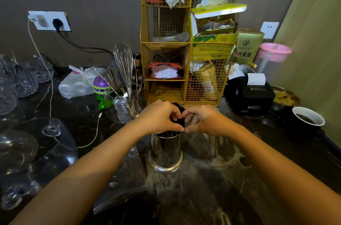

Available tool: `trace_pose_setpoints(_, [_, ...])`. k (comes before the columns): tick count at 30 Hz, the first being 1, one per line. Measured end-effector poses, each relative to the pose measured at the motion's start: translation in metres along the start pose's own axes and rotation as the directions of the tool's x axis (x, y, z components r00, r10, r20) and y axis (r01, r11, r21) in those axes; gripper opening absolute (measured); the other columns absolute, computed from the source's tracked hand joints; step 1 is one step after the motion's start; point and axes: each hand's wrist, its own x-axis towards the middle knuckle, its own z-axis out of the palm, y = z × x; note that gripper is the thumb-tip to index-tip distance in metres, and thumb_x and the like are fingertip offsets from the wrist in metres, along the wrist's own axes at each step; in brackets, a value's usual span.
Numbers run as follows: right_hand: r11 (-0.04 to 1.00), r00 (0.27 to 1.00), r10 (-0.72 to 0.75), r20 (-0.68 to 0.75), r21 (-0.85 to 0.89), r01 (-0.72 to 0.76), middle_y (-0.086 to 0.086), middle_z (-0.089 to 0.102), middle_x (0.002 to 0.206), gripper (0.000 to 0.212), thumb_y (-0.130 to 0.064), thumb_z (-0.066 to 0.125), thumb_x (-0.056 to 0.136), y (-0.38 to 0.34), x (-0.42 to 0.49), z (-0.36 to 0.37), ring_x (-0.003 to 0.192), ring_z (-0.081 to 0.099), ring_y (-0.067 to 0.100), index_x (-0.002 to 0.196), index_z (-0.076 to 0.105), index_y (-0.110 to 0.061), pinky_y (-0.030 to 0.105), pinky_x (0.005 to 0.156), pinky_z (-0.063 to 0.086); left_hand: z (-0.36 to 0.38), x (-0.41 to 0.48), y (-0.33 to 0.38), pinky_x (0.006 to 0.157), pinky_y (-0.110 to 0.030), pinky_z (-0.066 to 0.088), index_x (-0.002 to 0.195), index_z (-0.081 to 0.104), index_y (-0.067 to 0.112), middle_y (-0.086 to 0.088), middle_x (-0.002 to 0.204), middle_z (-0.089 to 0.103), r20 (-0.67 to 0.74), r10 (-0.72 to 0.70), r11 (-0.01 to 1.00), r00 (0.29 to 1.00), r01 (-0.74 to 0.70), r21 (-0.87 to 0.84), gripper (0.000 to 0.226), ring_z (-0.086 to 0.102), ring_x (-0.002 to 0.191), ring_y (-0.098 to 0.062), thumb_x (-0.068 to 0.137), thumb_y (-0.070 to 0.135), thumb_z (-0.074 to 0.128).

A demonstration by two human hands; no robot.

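A shiny steel canister (165, 152) stands upright on the dark marble counter (212, 197) in the middle of the head view. A thick bundle of black straws (178, 114) sticks up out of it. My left hand (159, 117) and my right hand (200, 119) both curl around the top of the bundle from either side, thumbs and fingertips nearly meeting just above the canister's rim. Most of the bundle is hidden behind my fingers.
A yellow wire rack (184, 44) stuffed with packets stands right behind my hands. A glass jug with a whisk and spoons (125, 99) is at left, clear glasses (24, 84) far left, a clear plastic bag (127, 173) beside the canister. A black receipt printer (251, 93) and paper cup (308, 116) sit at right.
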Motion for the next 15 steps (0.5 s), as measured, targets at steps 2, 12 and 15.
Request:
trace_pose_setpoints(2, [1.000, 0.999, -0.027, -0.019, 0.003, 0.027, 0.012, 0.064, 0.107, 0.040, -0.010, 0.071, 0.073, 0.002, 0.000, 0.008, 0.056, 0.049, -0.003, 0.110, 0.059, -0.006, 0.006, 0.053, 0.041, 0.002, -0.001, 0.002, 0.080, -0.043, 0.052, 0.094, 0.067, 0.020, -0.002, 0.091, 0.071, -0.003, -0.019, 1.000, 1.000, 0.019, 0.004, 0.028, 0.061, 0.083, -0.017, 0.070, 0.035, 0.070])
trace_pose_setpoints(12, [0.996, 0.996, 0.021, -0.081, 0.086, -0.014, 0.009, 0.063, 0.068, 0.018, -0.012, 0.061, 0.083, 0.005, 0.008, 0.031, 0.032, 0.050, -0.006, 0.094, 0.061, 0.002, 0.006, 0.040, 0.041, 0.008, 0.001, 0.016, 0.070, -0.035, 0.050, 0.082, 0.068, 0.019, -0.006, 0.088, 0.069, -0.052, -0.145, 0.983, 0.988, 0.149, 0.104, 0.016, 0.060, 0.083, -0.024, 0.071, 0.030, 0.067])
trace_pose_setpoints(15, [0.994, 0.995, 0.035, -0.097, 0.102, -0.025, 0.017, 0.068, 0.075, 0.017, -0.015, 0.061, 0.083, 0.005, 0.007, 0.032, 0.031, 0.048, -0.007, 0.093, 0.064, -0.002, 0.005, 0.038, 0.039, 0.007, 0.003, 0.018, 0.070, -0.037, 0.050, 0.081, 0.068, 0.015, -0.007, 0.088, 0.069, -0.042, -0.138, 0.983, 0.990, 0.142, 0.118, 0.016, 0.060, 0.084, -0.025, 0.070, 0.027, 0.069])
